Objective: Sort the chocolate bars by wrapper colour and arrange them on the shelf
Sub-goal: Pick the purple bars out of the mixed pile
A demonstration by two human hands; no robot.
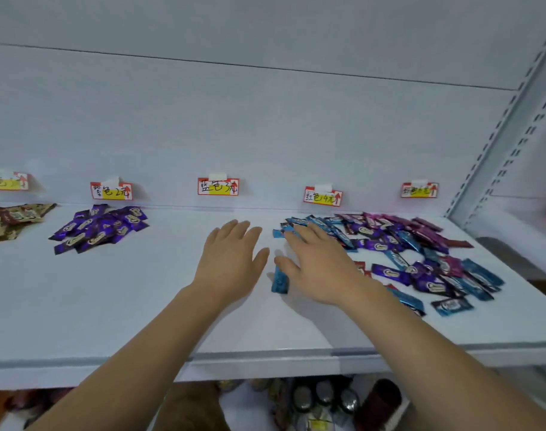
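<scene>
White shelf [125, 306] spans the whole view, with a white back panel [265, 126] above it and a slotted metal upright [514, 126] at far right.

Five red-and-yellow price labels are taped along the back panel just above the shelf; the middle label [218, 186] sits above the bare stretch of shelf where the hands are.

Mixed heap of chocolate bars [405, 253] on the right part of the shelf: blue, purple, magenta and a few red wrappers lying jumbled and overlapping.

Sorted purple pile [99, 228] left of centre, below the second label. Brown pile [11, 220] at far left, partly cut off by the frame edge.

Left hand [231, 259]: palm down over the bare shelf, fingers straight and slightly spread, grip apart, holding nothing. Cannot tell whether the palm touches the shelf.

Right hand [318, 262]: palm down at the left edge of the mixed heap, fingers extended, grip apart, fingertips lying on blue bars at the heap's near-left corner.

Single blue bar [280, 279] lies on the shelf between the two hands, just beside the right thumb, partly under that hand.

Lower shelf below: dark, blurred goods, not identifiable.
</scene>
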